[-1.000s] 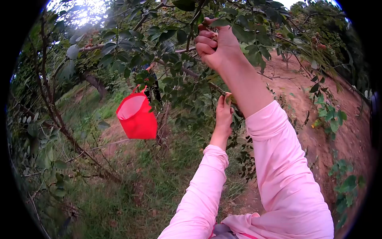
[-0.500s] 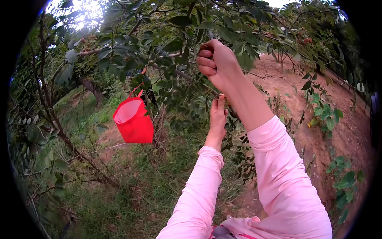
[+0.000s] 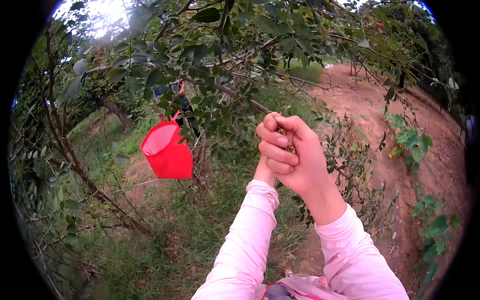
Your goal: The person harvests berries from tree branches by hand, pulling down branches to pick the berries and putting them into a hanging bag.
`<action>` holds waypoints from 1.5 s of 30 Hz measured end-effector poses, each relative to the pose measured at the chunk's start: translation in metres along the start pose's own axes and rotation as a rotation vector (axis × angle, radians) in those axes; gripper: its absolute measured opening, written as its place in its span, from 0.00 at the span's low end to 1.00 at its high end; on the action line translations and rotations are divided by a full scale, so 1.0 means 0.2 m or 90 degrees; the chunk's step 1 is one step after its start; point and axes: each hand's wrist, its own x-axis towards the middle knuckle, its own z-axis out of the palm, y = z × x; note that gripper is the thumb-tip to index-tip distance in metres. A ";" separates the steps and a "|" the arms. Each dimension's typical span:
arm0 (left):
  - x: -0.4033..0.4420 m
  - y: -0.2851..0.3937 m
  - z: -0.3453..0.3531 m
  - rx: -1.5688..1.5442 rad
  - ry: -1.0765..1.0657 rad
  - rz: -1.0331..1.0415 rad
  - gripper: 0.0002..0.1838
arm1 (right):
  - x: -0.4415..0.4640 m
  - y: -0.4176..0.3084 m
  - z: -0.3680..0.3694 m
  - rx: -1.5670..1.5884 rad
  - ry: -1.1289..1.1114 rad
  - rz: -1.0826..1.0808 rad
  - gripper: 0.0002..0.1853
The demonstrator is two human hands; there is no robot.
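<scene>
My right hand [image 3: 295, 150] is curled closed in front of me, right by the end of a bare stretch of branch [image 3: 260, 106]. Small greenish-brown bits [image 3: 290, 149] show between its fingers and palm; their kind is unclear. Behind it is my left hand [image 3: 265, 171], with only the wrist side showing and its fingers hidden. Leafy twigs [image 3: 235, 142] surround both hands. To the left, a red bag [image 3: 170, 157] with an open, pale inside hangs by its handles among the branches.
Dense leafy branches [image 3: 200, 55] spread overhead. A thin-stemmed shrub [image 3: 75, 165] stands at left. Beyond the red bag, a person [image 3: 184, 102] is partly hidden by leaves. Grass [image 3: 175, 245] covers the ground below, and a bare reddish dirt slope [image 3: 370, 110] rises at right.
My right hand has come down from the upper leaves to in front of my left hand, still closed. My left hand's fingers, visible before at the branch, are now covered.
</scene>
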 end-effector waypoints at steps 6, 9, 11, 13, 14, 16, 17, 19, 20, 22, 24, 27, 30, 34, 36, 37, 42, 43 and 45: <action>0.05 -0.01 -0.03 -0.215 0.031 -0.117 0.13 | -0.49 0.24 -0.28 0.224 0.084 0.133 0.21; 0.09 -0.03 -0.02 -0.193 0.010 -0.107 0.16 | -0.83 0.39 -0.50 0.245 0.200 0.165 0.22; 0.11 -0.05 -0.02 -0.191 0.016 -0.103 0.16 | -1.06 0.48 -0.65 0.302 0.252 0.177 0.19; 0.16 -0.05 0.00 -0.184 0.001 -0.095 0.15 | -1.21 0.49 -0.67 0.230 0.380 0.186 0.13; 0.19 -0.03 -0.02 -0.184 0.017 -0.091 0.15 | -1.26 0.48 -0.63 0.126 0.487 0.183 0.08; 0.25 -0.04 0.03 -0.189 0.030 -0.097 0.14 | -1.37 0.48 -0.65 0.113 0.556 0.192 0.07; 0.28 -0.05 0.03 -0.206 0.026 -0.077 0.13 | -1.43 0.49 -0.65 0.105 0.598 0.192 0.07; 0.35 -0.06 0.04 -0.185 0.023 -0.090 0.13 | -1.51 0.50 -0.62 0.116 0.600 0.177 0.08; 0.38 -0.04 0.04 -0.177 0.029 -0.100 0.13 | -1.54 0.50 -0.61 0.121 0.602 0.174 0.08; 0.42 -0.07 0.04 -0.189 0.013 -0.068 0.12 | -1.60 0.57 -0.62 0.132 0.604 0.149 0.09; 0.42 -0.02 0.07 -0.177 0.029 -0.076 0.12 | -1.67 0.65 -0.62 0.114 0.604 0.104 0.09; 0.45 -0.04 0.06 -0.167 0.025 -0.074 0.12 | -1.72 0.70 -0.56 0.118 0.638 0.111 0.13; 0.39 -0.02 0.06 -0.119 0.050 -0.091 0.11 | -1.80 0.73 -0.56 0.112 0.651 0.130 0.17; 0.32 -0.01 0.05 -0.107 0.059 -0.113 0.10 | -1.82 0.65 -0.58 0.131 0.613 0.192 0.17; 0.34 -0.07 0.00 -0.105 0.023 -0.043 0.10 | -1.76 0.59 -0.57 0.103 0.585 0.231 0.17; 0.33 -0.09 -0.02 -0.148 -0.004 -0.051 0.10 | -1.72 0.54 -0.58 0.098 0.537 0.221 0.16; 0.25 -0.07 -0.02 -0.157 0.020 -0.051 0.09 | -1.38 0.12 -0.55 -0.067 0.366 0.097 0.19; 0.24 -0.07 -0.01 -0.157 0.022 -0.055 0.09 | -1.31 -0.01 -0.51 -0.118 0.365 0.058 0.18; 0.23 -0.09 -0.01 -0.160 0.031 -0.050 0.08 | -1.17 -0.27 -0.44 -0.248 0.365 -0.043 0.18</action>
